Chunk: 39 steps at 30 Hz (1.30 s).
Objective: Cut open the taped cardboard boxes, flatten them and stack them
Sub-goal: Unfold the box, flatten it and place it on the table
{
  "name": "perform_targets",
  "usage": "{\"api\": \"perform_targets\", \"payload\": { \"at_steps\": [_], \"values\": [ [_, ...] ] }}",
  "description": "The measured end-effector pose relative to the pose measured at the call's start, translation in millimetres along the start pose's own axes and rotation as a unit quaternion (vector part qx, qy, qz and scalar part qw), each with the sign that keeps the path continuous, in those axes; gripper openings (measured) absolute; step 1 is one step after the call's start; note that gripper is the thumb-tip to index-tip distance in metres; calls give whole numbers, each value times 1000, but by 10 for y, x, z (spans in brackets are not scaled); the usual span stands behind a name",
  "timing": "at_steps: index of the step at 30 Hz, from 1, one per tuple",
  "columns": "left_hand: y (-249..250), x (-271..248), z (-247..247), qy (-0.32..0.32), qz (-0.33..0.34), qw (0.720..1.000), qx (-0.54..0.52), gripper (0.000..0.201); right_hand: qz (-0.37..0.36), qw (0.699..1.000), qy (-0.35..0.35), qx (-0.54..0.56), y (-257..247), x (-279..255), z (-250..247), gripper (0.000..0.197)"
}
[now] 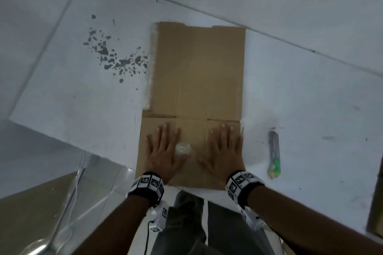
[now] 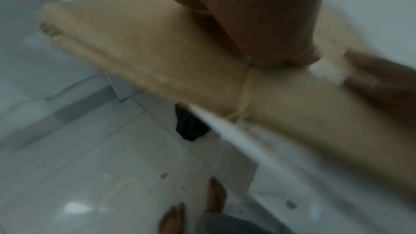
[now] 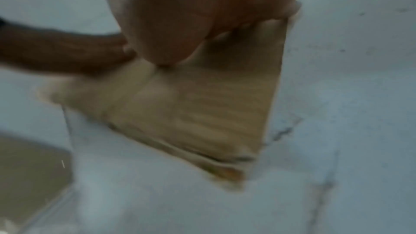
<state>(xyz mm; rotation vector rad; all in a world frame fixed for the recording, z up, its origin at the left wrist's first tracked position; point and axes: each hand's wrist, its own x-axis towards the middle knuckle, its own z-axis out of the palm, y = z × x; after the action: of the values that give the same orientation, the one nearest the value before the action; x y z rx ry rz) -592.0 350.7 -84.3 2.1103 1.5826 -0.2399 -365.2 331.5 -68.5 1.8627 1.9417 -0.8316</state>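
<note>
A flattened brown cardboard box (image 1: 199, 68) lies on the white table (image 1: 83, 88), its near flaps toward me. My left hand (image 1: 163, 149) presses flat on the near left flap, fingers straight and spread. On the near right flap my right hand (image 1: 224, 149) lies flat the same way. A crumpled wad of clear tape (image 1: 183, 149) sits on the cardboard between the hands, by my left thumb. Both wrist views are blurred: the left shows the cardboard (image 2: 157, 51) under my palm, the right shows the box's near right corner (image 3: 213, 113).
A box cutter (image 1: 274, 153) with a green end lies on the table right of the box. Dark paint flecks (image 1: 112, 55) mark the table at left. More cardboard (image 1: 376, 203) shows at the right edge. The table's near edge runs below my wrists, with tiled floor (image 2: 90, 166) beneath.
</note>
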Motion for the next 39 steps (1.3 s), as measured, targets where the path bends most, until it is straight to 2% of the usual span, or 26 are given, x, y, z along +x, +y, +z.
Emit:
{"api": "perform_targets", "payload": {
  "at_steps": [4,7,8,9,10,11,12,13,15,18,20,22,23,26,28,30,33,34,37,39],
  "values": [
    [-61,41,146,-6,-17,1000,17,86,-10,1000,8,-12,85,118,220,101],
    [-44,4,43,15,-11,1000,6,88,-16,999,41,-9,34,42,100,103],
    [-51,-16,-22,34,-43,998,-22,92,1,999,51,11,48,45,14,105],
    [-54,-47,-120,58,-116,989,-63,97,46,995,68,59,69,84,-118,105],
    [-63,-85,-210,88,-219,965,-114,103,116,979,106,127,90,147,-296,104],
    [-77,-121,-289,107,-320,928,-158,107,196,950,134,201,102,238,-489,104],
    [-91,-152,-363,100,-386,899,-183,110,262,915,139,272,112,344,-666,105],
    [-101,-169,-431,71,-411,891,-182,111,299,888,128,326,110,452,-823,107],
    [-139,-119,-532,14,-410,893,-185,107,315,854,109,399,113,635,-1047,102],
    [-274,50,-695,-22,-429,872,-233,86,296,814,78,493,73,745,-1211,82],
    [-382,103,-888,1,-400,877,-265,62,271,815,67,508,-23,798,-1242,66],
    [-542,113,-1156,44,-366,897,-245,42,242,811,64,528,-270,869,-1270,52],
    [-663,115,-1307,60,-352,909,-214,40,229,803,52,548,-437,920,-1271,50],
    [-1223,204,-1739,105,-320,934,-122,44,189,788,10,586,-1006,1193,-1260,61],
    [-1719,326,-1973,131,-315,939,-49,50,159,796,13,584,-1468,1403,-1367,62],
    [-2202,472,-2100,127,-324,937,-17,63,139,816,17,561,-1912,1657,-1500,55],
    [-2860,682,-2126,82,-350,933,-12,94,130,848,16,513,-2411,2090,-1600,51],
    [-3029,733,-2122,72,-353,933,-11,101,142,856,27,496,-2508,2202,-1620,59],
    [-3317,796,-1957,77,-313,947,7,104,226,901,51,367,-2698,2368,-1768,111],
    [-3237,712,-1736,63,-241,968,-19,102,222,930,111,271,-2859,2431,-1971,114]
  ]
}}
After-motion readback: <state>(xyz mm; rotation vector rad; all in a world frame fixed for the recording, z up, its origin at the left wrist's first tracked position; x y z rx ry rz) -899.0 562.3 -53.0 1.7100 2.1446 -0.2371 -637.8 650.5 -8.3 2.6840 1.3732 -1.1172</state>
